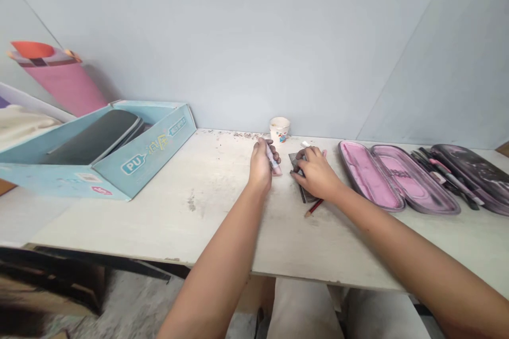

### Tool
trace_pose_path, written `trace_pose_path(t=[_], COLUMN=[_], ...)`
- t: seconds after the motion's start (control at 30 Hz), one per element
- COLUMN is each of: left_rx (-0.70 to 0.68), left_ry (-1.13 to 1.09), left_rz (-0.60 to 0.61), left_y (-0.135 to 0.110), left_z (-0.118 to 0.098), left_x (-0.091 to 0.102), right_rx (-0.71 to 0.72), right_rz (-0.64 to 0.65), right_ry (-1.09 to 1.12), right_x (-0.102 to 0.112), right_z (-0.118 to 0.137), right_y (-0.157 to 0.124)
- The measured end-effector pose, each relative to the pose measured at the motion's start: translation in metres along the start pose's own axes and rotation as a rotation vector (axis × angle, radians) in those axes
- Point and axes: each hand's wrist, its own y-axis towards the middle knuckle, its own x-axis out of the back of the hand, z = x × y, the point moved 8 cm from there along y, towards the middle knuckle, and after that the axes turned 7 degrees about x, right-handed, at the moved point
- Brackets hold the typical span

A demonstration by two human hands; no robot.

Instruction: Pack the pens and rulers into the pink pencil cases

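Observation:
My left hand point(261, 168) is closed around a short lilac and pink stick point(273, 161), perhaps a marker or a glue tube; its kind is not clear. Beside it, my right hand point(318, 174) rests with curled fingers over a dark grey flat piece point(310, 194) on the table. What those fingers pinch, if anything, is hidden. A dark red pencil point(314, 207) sticks out from under that hand, point toward me. Dark smudges mark the fingers of both hands. Just beyond them lies a small white piece point(305, 144), and a printed paper cup point(280, 130) stands upright.
An open pink-lined pencil case point(371, 179) lies to the right, then several pens point(445, 172) and a dark case point(473, 169). On the left a light-blue box point(159, 153) holds a dark zipped case point(97, 137). A wall point(254, 37) rises behind the white table point(159, 222).

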Motion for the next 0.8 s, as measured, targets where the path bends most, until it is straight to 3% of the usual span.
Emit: trace_pose_path(t=[0.1,0.2,0.3,0.4,0.53,0.7,0.8], left_rx=[-0.046,-0.167,-0.318,-0.377,-0.377,-0.378,-0.354], left_ry=[0.239,0.700,1.153,1.378,1.410,1.401,1.386], left_rz=[0.104,0.203,0.329,0.423,0.448,0.466,0.457], left_y=[-0.007,-0.020,-0.036,-0.046,-0.049,-0.050,-0.050], left_z=[0.002,0.005,0.014,0.025,0.030,0.033,0.034], left_x=[-0.014,-0.033,-0.052,-0.063,-0.067,-0.067,-0.065], right_rx=[-0.172,-0.374,-0.450,-0.472,-0.470,-0.366,-0.309], right_rz=[-0.228,-0.464,-0.684,-0.802,-0.789,-0.797,-0.797], right_ry=[0.297,0.647,0.995,1.155,1.063,0.624,0.528], right_x=[0.022,0.036,0.039,0.036,0.034,0.053,0.056], right_z=[-0.024,-0.055,-0.073,-0.080,-0.079,-0.062,-0.050], right_y=[-0.006,-0.023,-0.038,-0.045,-0.049,-0.057,-0.057])
